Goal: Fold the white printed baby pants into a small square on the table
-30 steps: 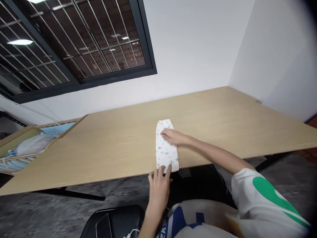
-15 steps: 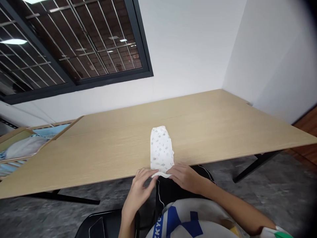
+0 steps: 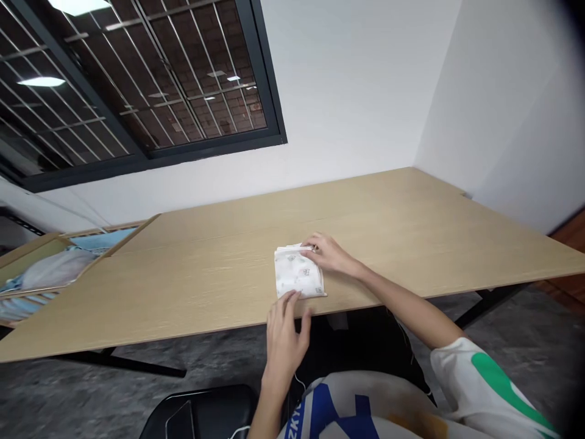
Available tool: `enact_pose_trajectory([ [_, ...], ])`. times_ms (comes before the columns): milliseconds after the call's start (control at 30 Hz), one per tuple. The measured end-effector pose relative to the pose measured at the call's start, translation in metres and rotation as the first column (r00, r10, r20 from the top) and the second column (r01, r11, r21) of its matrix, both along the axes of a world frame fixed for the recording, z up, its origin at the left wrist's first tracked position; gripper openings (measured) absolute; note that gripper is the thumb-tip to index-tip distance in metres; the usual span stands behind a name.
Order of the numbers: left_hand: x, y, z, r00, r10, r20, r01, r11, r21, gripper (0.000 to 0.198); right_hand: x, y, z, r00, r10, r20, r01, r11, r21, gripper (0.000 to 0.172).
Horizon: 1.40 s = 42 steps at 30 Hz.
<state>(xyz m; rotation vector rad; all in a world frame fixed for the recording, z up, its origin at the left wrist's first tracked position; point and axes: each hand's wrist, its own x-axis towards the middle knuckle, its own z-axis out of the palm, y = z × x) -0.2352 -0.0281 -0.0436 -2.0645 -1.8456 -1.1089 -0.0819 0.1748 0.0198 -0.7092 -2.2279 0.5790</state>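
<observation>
A white cloth (image 3: 292, 274) with small grey prints lies folded into a compact, layered shape near the front edge of the table. My left hand (image 3: 286, 332) is at its near edge, fingers stretched and thumb apart, with the fingertips touching the lower border. Reaching across to the far right corner, my right hand (image 3: 326, 253) has its fingers bent around the cloth's upper edge. The fingers partly cover that corner, and the inner layers are hidden.
The wooden table (image 3: 205, 262) runs up to a white wall below a barred window (image 3: 183, 79). A crib-like wooden frame (image 3: 59, 268) with blue and white bedding stands at the left. A black chair (image 3: 201, 411) is below the table's front edge.
The cloth, long and stretching away from me before, is now folded shorter. My right hand has moved from the near edge to the far edge; my left hand has opened and shifted slightly right.
</observation>
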Motion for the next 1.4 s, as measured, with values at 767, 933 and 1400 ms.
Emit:
enact_pose_trajectory([
  [767,0.031,0.026,-0.045,0.898,0.234,-0.374,-0.307,0.940,-0.149,0.054,-0.049,0.019,-0.045,0.936,0.164,0.312,-0.224,0.960,0.168,0.053],
  [933,0.030,0.028,-0.052,0.882,0.246,-0.402,-0.340,0.922,-0.183,0.055,-0.057,-0.031,-0.060,0.744,0.560,0.365,-0.622,0.779,0.072,0.062],
  [1400,0.023,0.022,-0.039,0.923,0.171,-0.345,-0.277,0.918,-0.285,0.052,-0.062,0.033,-0.093,0.790,0.410,0.456,-0.479,0.877,0.041,0.056],
])
